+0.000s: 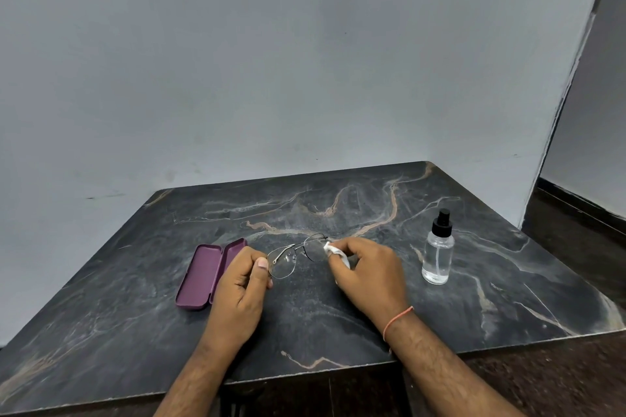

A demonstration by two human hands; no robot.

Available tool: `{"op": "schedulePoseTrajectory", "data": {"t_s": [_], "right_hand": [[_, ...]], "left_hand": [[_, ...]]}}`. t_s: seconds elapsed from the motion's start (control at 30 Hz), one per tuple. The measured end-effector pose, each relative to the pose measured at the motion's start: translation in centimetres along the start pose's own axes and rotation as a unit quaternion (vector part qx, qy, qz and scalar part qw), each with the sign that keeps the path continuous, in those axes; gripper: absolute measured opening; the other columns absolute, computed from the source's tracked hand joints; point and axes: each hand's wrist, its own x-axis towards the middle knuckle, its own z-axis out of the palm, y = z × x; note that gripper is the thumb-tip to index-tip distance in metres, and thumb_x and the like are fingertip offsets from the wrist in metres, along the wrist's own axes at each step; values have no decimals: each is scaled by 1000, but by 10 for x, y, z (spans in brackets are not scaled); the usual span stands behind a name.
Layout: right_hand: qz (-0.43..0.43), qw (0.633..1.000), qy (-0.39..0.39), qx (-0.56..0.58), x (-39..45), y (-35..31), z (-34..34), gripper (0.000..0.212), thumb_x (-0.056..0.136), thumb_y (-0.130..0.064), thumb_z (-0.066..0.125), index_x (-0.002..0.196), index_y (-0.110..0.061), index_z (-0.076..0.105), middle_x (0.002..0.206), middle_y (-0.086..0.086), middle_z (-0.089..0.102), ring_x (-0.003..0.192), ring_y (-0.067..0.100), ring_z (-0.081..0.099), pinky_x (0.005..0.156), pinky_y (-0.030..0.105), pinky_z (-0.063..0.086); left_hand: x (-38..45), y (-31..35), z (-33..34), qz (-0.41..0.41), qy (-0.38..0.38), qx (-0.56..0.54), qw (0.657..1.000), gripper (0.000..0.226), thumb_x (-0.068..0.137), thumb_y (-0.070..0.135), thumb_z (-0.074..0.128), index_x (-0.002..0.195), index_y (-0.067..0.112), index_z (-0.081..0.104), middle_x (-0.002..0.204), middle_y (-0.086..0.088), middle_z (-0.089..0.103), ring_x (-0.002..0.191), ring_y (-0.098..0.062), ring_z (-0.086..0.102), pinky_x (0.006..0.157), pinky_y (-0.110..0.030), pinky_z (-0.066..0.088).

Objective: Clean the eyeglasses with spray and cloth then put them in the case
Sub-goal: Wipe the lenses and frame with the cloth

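Eyeglasses [294, 257] hang above the table [338, 308] between us: our left hand [242, 284] pinches one rim, our right hand [367, 272] presses the white cloth [333, 250] on the other lens

We see dim, flat, cool-toned light, no clear source direction. Shadows are weak: only soft smudges under the hands on the table [338, 315]. Faint sheen on the marble top near its far half, no hard glare. The spray bottle [438, 249] shows small highlights on clear plastic. Wide-angle distortion is obvious: the wall corner [572, 78] leans and bows, table edges splay outward. Centre reasonably sharp; lower corners smear and go soft.
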Motion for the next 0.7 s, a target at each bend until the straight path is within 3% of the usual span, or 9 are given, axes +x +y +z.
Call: {"op": "schedulePoseTrajectory", "data": {"t_s": [0.13,0.27,0.43,0.5,0.6,0.7], "right_hand": [[-15,1000,5,9,0,0,0,5,94,-36,79,92,-34,82,93,-22,80,82,1,72,71,27,57],[-59,998,-17,21,-4,-4,0,7,91,-32,79,97,-35,83,97,-24,80,86,-7,70,73,13,51],[-15,1000,18,-2,1,0,0,8,96,-36,76,98,-34,83,95,-19,81,85,3,73,74,35,60],[-37,999,6,6,0,1,0,10,96,-36,75,102,-35,82,98,-20,80,88,0,72,76,28,59],[-89,995,-30,31,-5,-4,1,14,92,-37,73,103,-37,81,98,-24,79,84,-12,67,72,7,46],[-86,995,-21,35,-5,-5,1,13,91,-39,73,102,-36,81,96,-24,79,83,-7,70,70,15,53]], "left_hand": [[-1,2,1,12,-13,5,1000,39,107,43,44,82,17,59,78,-2,60,72,-18,58,69,-20,46],[-2,5,1,21,-19,18,999,39,107,42,43,81,18,58,78,1,58,72,-19,56,68,-22,45],[-3,7,2,21,-25,26,999,37,107,42,44,81,21,59,78,1,59,72,-20,57,69,-33,47],[-3,8,2,22,-30,29,999,37,107,42,44,81,20,59,78,1,58,73,-20,57,69,-36,48],[-3,10,2,26,-27,32,999,36,107,42,44,81,20,58,78,2,58,73,-21,57,69,-37,48],[-3,11,2,25,-28,37,999,36,106,43,43,82,21,59,79,2,59,73,-19,58,69,-35,48]]}}
